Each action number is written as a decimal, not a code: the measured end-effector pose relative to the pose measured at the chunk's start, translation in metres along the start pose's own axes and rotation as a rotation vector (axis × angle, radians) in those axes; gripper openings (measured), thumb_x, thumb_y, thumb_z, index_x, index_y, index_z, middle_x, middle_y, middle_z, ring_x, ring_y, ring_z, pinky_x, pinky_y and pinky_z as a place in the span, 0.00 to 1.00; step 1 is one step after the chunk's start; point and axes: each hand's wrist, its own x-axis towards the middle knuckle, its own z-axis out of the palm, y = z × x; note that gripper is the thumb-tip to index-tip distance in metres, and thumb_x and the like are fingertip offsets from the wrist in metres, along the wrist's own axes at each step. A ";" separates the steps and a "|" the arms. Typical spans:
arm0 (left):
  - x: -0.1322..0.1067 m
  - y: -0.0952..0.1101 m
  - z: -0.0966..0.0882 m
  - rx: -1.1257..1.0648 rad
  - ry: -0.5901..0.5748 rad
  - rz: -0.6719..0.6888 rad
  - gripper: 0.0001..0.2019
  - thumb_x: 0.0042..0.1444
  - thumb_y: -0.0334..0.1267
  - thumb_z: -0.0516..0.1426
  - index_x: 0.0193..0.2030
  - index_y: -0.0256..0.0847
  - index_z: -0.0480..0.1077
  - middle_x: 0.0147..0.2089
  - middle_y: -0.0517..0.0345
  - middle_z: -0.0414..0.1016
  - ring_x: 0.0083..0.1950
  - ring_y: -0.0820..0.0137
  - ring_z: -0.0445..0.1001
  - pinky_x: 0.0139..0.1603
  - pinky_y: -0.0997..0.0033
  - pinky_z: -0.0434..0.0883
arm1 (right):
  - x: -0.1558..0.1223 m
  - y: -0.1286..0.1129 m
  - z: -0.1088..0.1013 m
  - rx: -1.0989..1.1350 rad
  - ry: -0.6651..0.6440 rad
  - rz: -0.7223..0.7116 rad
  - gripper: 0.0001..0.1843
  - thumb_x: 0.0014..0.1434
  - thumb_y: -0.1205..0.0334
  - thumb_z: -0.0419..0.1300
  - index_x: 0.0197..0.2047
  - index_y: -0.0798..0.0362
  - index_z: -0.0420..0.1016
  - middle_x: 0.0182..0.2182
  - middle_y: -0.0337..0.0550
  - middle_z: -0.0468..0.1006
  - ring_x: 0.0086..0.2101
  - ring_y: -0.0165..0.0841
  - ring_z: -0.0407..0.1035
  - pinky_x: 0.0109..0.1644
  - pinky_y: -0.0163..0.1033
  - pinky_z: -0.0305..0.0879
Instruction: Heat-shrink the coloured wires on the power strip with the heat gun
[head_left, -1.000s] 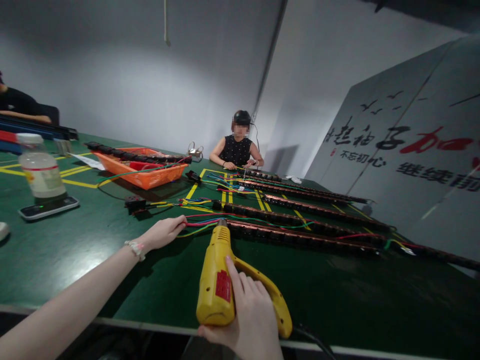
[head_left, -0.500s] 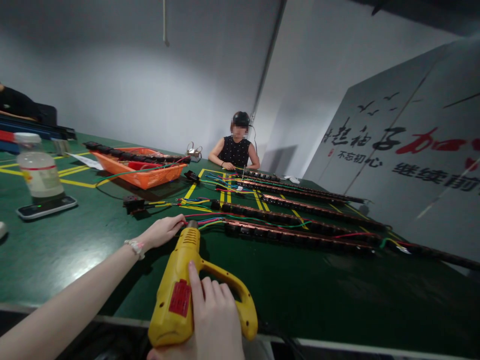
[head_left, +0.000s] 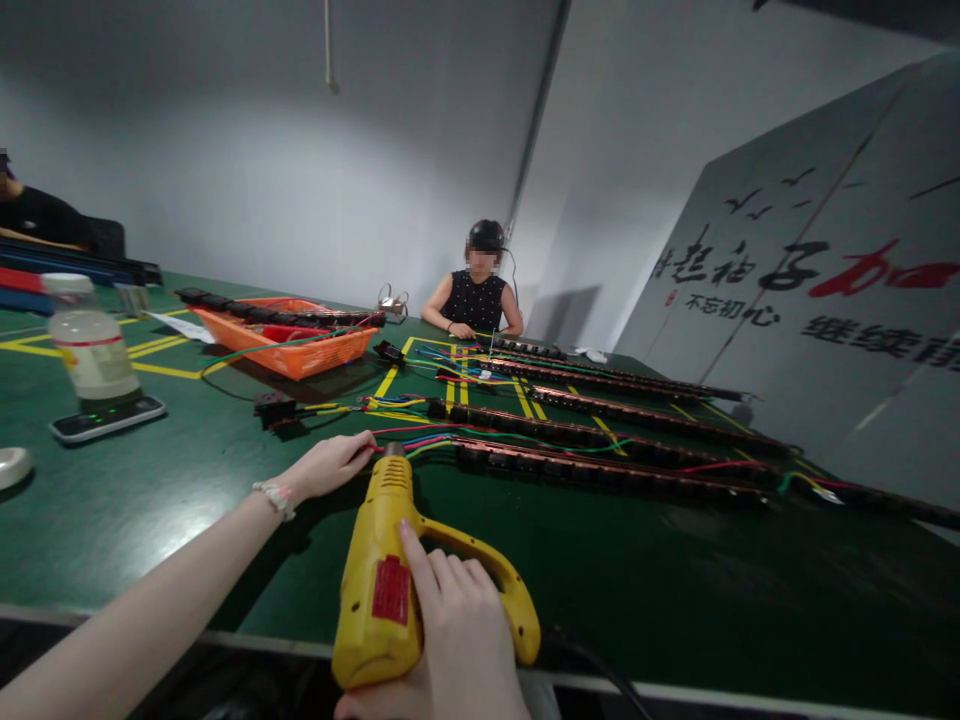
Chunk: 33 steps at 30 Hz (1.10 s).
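A yellow heat gun [head_left: 367, 590] with a red label is gripped in my right hand [head_left: 465, 615], whose fingers wrap round its body, the index finger lying along it. The nozzle points away from me, close beside a bundle of coloured wires [head_left: 429, 441]. My left hand [head_left: 337, 465] pinches the red wire ends left of the nozzle. Those wires run into a long bar of copper strips and black blocks [head_left: 585, 472]. Whether the nozzle touches the wires I cannot tell.
Several similar bars lie behind on the green table [head_left: 225, 520]. An orange basket [head_left: 300, 350] holds more parts. A bottle [head_left: 94, 350] stands on a flat device [head_left: 109, 419] at left. Across the table sits a person [head_left: 478, 300]; another is at far left.
The heat gun and my right hand have shifted a little to the right. My view has also moved slightly. My left hand keeps its pinch on the wires.
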 end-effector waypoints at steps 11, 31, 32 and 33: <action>0.002 -0.002 0.000 0.037 0.053 0.034 0.19 0.62 0.50 0.43 0.35 0.44 0.70 0.41 0.58 0.71 0.39 0.70 0.71 0.37 0.74 0.64 | -0.004 0.030 -0.015 -0.116 0.052 0.077 0.71 0.27 0.27 0.65 0.68 0.51 0.45 0.40 0.46 0.71 0.38 0.44 0.66 0.47 0.52 0.62; 0.005 -0.034 -0.005 0.067 0.043 -0.140 0.16 0.55 0.52 0.50 0.43 0.46 0.68 0.40 0.57 0.72 0.40 0.66 0.72 0.35 0.72 0.66 | -0.003 0.018 -0.008 -0.271 0.151 0.047 0.71 0.27 0.33 0.68 0.68 0.55 0.44 0.37 0.45 0.71 0.34 0.42 0.66 0.41 0.49 0.62; 0.005 -0.035 -0.005 0.060 0.056 -0.142 0.16 0.56 0.52 0.49 0.43 0.45 0.68 0.41 0.56 0.72 0.40 0.66 0.72 0.35 0.71 0.66 | -0.003 0.016 -0.007 -0.273 0.154 0.046 0.71 0.27 0.32 0.68 0.68 0.55 0.44 0.37 0.46 0.71 0.34 0.42 0.66 0.41 0.49 0.62; 0.005 -0.036 -0.005 0.049 0.084 -0.138 0.17 0.57 0.52 0.48 0.45 0.45 0.67 0.43 0.56 0.71 0.40 0.66 0.72 0.36 0.71 0.66 | -0.002 0.013 -0.006 -0.274 0.158 0.041 0.71 0.27 0.32 0.68 0.68 0.56 0.45 0.37 0.46 0.72 0.34 0.43 0.66 0.41 0.49 0.63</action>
